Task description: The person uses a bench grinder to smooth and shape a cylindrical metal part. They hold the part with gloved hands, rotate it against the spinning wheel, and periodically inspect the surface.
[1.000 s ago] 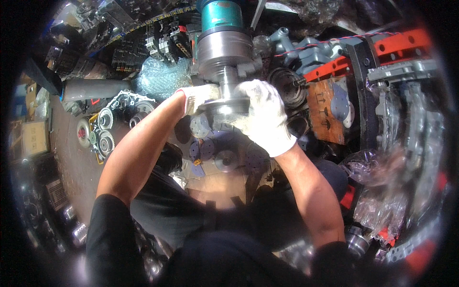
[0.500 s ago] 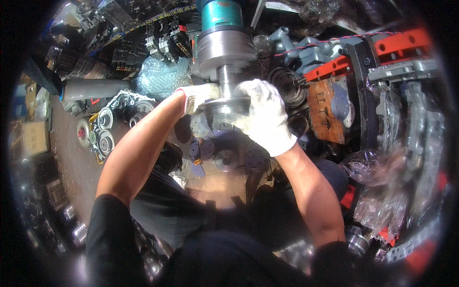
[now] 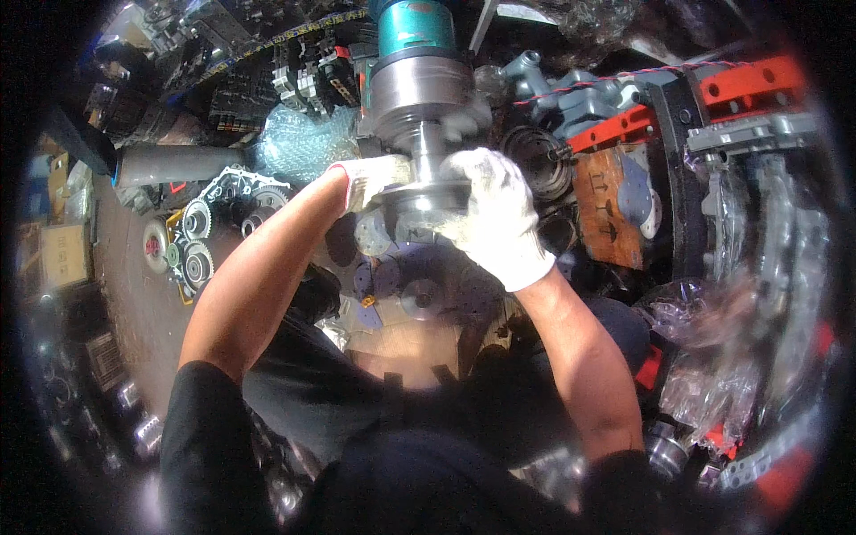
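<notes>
A teal motor-like machine [image 3: 415, 28] carries a wide steel chuck [image 3: 419, 89], whose lower edge is blurred as though spinning. Below it a bright steel shaft [image 3: 426, 147] runs into a flanged metal disc [image 3: 421, 194]. Wearing a white knit glove, my left hand [image 3: 374, 181] is closed on the disc's left edge, its fingertips partly hidden behind the flange. On the other side my right hand [image 3: 496, 212], gloved alike, curls its fingers over the right edge, with the thumb beneath. The disc's lower face looks smeared.
An open gear housing [image 3: 198, 234] lies left on the brown floor, near bubble wrap [image 3: 303, 143]. Several round plates [image 3: 423, 300] sit beneath my hands. To the right are an orange-brown cardboard piece [image 3: 609, 207], a red perforated beam [image 3: 749, 87] and plastic-wrapped metal parts [image 3: 758, 223].
Both hands keep their hold on the disc with barely any shift. The blur around the chuck's lower right edge looks different, reaching farther right now.
</notes>
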{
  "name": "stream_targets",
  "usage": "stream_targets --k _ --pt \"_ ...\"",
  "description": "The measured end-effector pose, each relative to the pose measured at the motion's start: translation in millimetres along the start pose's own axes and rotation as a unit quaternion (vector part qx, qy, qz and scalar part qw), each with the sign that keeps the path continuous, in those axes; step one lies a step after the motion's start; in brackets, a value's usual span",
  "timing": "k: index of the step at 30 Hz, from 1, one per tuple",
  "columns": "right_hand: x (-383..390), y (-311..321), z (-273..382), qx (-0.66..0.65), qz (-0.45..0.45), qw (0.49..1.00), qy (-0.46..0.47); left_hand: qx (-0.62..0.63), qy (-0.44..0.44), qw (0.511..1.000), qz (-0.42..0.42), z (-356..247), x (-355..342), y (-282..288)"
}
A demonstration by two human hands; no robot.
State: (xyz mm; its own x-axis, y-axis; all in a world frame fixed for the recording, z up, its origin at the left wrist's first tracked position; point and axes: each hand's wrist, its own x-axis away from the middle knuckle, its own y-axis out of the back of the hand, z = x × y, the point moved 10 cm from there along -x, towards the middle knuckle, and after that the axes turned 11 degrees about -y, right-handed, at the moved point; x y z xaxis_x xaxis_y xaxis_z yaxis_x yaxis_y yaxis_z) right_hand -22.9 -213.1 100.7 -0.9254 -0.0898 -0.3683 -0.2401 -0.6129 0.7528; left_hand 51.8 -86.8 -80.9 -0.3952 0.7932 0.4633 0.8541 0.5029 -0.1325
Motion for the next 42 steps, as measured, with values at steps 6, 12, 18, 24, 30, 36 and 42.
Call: stream_targets --k 6,12,18,24,30,36,42 --pt "1.7 -1.9 -3.1 -0.006 0.0 1.0 -0.011 -0.152 -0.041 0.987 0.04 -17.0 2.3 -5.7" --pt "1.7 -1.8 -3.5 -0.019 0.002 1.0 -0.011 -0.04 0.053 0.997 -0.037 -7.1 8.7 -0.2" --pt "2.6 -2.0 -3.9 -0.009 0.003 1.0 -0.013 -0.182 0.022 0.983 0.024 -20.2 8.8 -7.5" --pt "2.0 -3.9 -5.1 -0.005 0.01 1.0 -0.022 -0.131 0.023 0.991 0.014 -14.6 6.3 -4.4" --pt "2.6 -2.7 -4.6 -0.005 0.002 1.0 -0.02 -0.074 0.012 0.997 0.026 -3.3 -0.4 -2.1" --pt "2.3 -2.5 -3.9 -0.006 0.001 1.0 -0.011 -0.116 0.005 0.993 0.01 -5.4 -0.2 1.1" --pt "3.1 -4.9 -6.7 0.004 0.015 1.0 -0.019 0.016 0.022 1.0 -0.012 -4.8 2.9 -4.1"
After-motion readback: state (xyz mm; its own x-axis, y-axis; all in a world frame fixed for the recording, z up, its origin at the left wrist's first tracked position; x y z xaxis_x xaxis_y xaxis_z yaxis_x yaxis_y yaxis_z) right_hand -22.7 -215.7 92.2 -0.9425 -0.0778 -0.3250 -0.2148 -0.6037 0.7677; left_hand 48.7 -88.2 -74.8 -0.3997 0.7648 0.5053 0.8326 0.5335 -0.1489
